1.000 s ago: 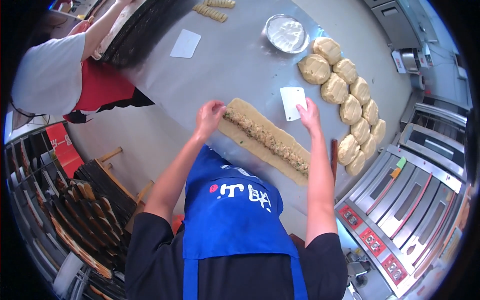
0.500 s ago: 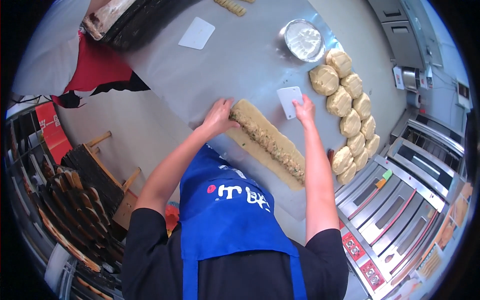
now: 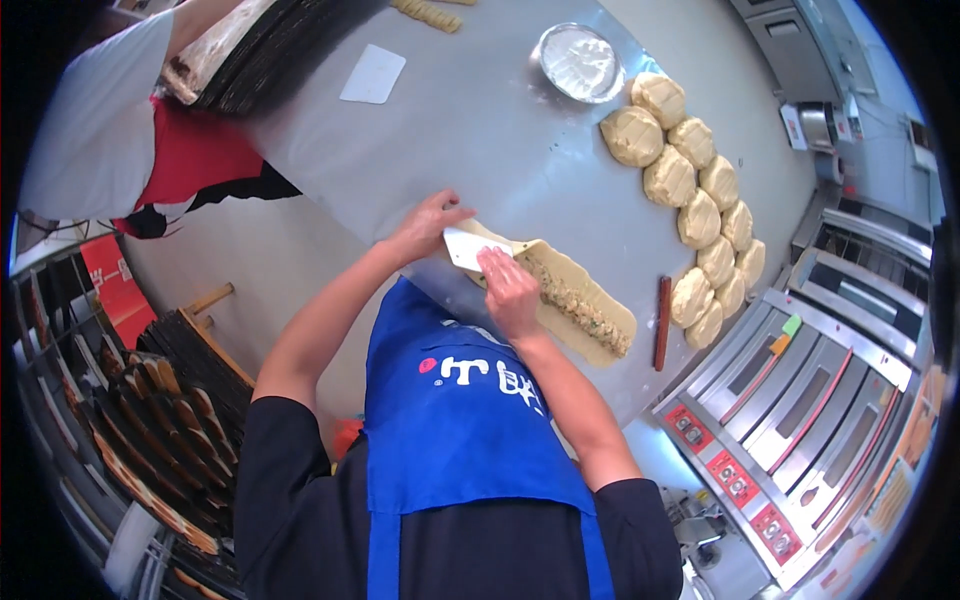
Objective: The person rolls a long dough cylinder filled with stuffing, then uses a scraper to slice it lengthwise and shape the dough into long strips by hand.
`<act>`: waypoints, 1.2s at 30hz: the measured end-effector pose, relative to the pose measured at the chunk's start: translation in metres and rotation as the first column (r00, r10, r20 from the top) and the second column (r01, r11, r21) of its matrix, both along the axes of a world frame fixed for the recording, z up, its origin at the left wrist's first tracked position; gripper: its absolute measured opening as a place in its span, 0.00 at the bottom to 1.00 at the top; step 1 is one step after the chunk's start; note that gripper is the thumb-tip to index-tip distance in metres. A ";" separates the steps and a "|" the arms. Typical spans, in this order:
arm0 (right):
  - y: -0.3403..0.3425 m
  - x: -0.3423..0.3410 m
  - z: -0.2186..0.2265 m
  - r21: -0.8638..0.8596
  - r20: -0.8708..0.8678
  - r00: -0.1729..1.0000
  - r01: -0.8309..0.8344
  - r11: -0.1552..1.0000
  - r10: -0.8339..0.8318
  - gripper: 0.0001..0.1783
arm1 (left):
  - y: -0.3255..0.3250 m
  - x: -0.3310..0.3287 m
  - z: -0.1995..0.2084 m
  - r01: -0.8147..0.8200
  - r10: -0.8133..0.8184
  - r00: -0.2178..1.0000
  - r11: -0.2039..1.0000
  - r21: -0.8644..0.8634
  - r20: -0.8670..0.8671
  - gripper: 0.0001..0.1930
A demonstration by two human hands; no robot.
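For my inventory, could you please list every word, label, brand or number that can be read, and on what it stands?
I leave wording uncopied; only its places:
Blue apron: large white characters, some lost in folds.
Red panel, left: pale characters, blurred.
Red oven control panels: markings too small to read.

the table (image 3: 480, 130) lies open, dough mounds (image 3: 698, 220) blocking right.
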State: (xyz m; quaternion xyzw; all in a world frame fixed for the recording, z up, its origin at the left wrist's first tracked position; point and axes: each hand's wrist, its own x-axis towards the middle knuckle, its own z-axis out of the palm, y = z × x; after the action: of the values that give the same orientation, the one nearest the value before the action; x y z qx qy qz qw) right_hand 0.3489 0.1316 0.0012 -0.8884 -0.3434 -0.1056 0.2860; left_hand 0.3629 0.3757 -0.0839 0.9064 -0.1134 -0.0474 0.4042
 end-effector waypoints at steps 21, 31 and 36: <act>-0.101 -0.006 -0.030 -0.089 -0.269 0.961 0.044 0.995 -0.067 0.16 | -0.081 0.031 0.033 0.474 -0.494 0.869 0.802 0.364 -0.044 0.33; -0.229 0.105 -0.014 -0.311 -0.468 0.657 0.504 0.806 -0.591 0.13 | -0.092 0.023 0.045 0.509 -0.521 0.848 0.744 0.433 -0.100 0.30; -0.255 0.126 -0.130 -0.223 -0.577 0.728 0.295 0.929 -0.370 0.23 | -0.109 0.026 0.052 0.494 -0.498 0.859 0.739 0.458 -0.123 0.28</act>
State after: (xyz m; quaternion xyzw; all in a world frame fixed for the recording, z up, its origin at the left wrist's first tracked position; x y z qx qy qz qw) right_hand 0.4752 -0.1233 -0.1286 -0.9363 -0.0735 0.1568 0.3055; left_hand 0.3885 0.2663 -0.0315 0.9141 -0.3365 -0.1760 0.1424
